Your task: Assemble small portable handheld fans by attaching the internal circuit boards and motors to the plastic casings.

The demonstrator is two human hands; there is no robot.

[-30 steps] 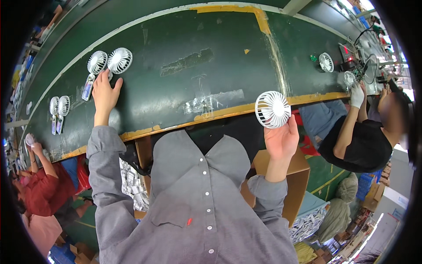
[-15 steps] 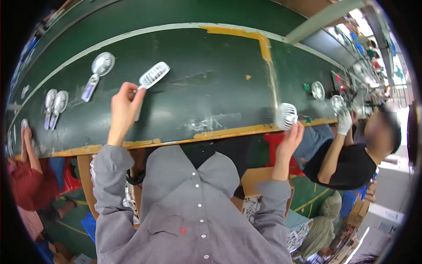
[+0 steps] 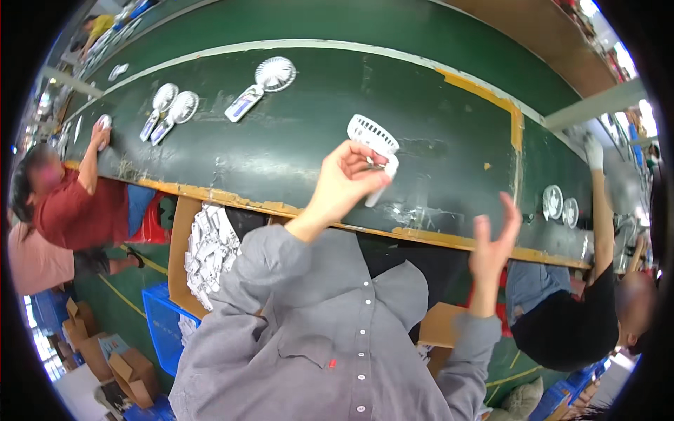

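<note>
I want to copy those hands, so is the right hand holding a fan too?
No, the right hand is empty with its fingers spread, while the left hand holds the white fan.

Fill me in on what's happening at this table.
At a green table, a person's left hand holds a white fan by its handle. The right hand is open, holding nothing. Another fan lies farther left, with two more fans side by side beyond it. Co-workers are on both sides.
</note>
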